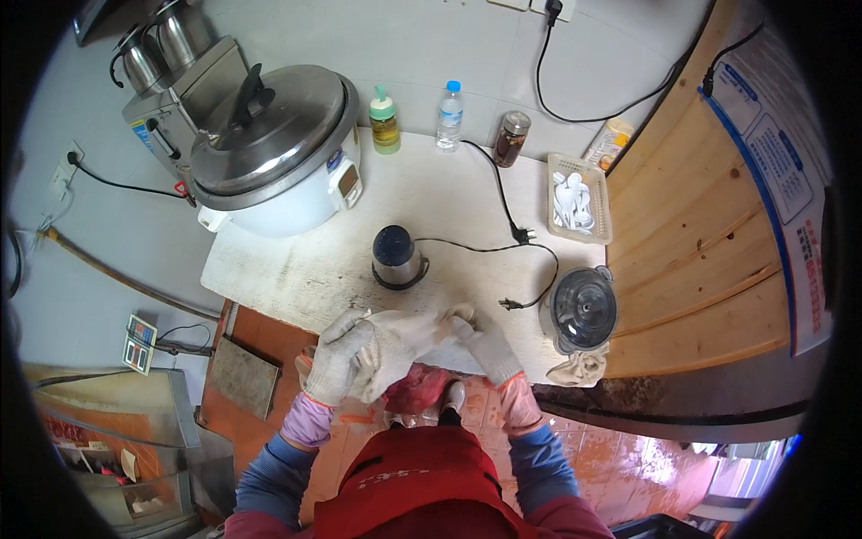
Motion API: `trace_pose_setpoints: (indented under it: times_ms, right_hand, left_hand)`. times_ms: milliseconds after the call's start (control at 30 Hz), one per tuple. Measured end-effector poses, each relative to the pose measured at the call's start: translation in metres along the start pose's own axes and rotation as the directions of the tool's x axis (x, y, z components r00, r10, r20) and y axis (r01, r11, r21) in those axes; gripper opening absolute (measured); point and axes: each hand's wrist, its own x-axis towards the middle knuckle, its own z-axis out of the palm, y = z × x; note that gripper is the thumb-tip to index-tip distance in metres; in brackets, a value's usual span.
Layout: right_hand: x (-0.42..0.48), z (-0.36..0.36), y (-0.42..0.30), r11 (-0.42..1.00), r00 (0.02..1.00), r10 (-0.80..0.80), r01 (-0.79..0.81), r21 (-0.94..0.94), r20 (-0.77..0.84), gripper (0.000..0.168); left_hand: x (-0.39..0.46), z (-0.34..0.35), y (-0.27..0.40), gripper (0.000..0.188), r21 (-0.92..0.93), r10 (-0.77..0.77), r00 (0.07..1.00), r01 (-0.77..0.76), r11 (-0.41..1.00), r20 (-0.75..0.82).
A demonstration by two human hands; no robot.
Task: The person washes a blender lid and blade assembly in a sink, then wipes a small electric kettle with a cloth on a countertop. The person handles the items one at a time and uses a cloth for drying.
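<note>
My left hand (339, 357), in a white knit work glove, grips a whitish cloth (385, 350) by its left side. Gloved the same way, my right hand (486, 343) pinches the cloth's other end, which is blurred. The cloth hangs between both hands over the front edge of the white table (310, 263). Just beyond it stands a small steel appliance (397, 259) with a dark rounded top, apparently joined to a thin black cord (465, 247). To the right of my right hand is a clear container with a dark transparent lid (583, 310), beside a crumpled cloth (580, 367).
A large rice cooker (276, 148) fills the table's left rear. Along the wall stand a green-capped bottle (384, 124), a water bottle (450, 118) and a glass flask (511, 139). A basket (603, 195) holds white spoons. A wooden panel (700, 249) bounds the right.
</note>
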Motion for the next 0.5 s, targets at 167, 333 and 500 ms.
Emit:
trace_pose_setpoints:
  times_ms: [167,333,500]
  right_hand:
    - [-0.057,0.037,0.036,0.593,0.871,0.447,-0.461,0.660,0.207,0.054]
    - [-0.070,0.059,0.060,-0.207,0.831,-0.149,-0.556,0.805,0.536,0.054]
    - [-0.053,0.068,0.022,0.444,0.905,0.367,-0.376,0.814,0.218,0.038]
  left_hand:
    - [-0.002,0.013,-0.009,0.028,-0.183,-0.076,0.991,0.096,0.978,0.113]
    - [-0.018,0.027,-0.057,0.038,-0.101,-0.287,0.906,0.332,0.938,0.310]
    - [-0.008,-0.022,-0.101,0.033,0.485,-0.262,0.892,0.056,0.873,0.369]
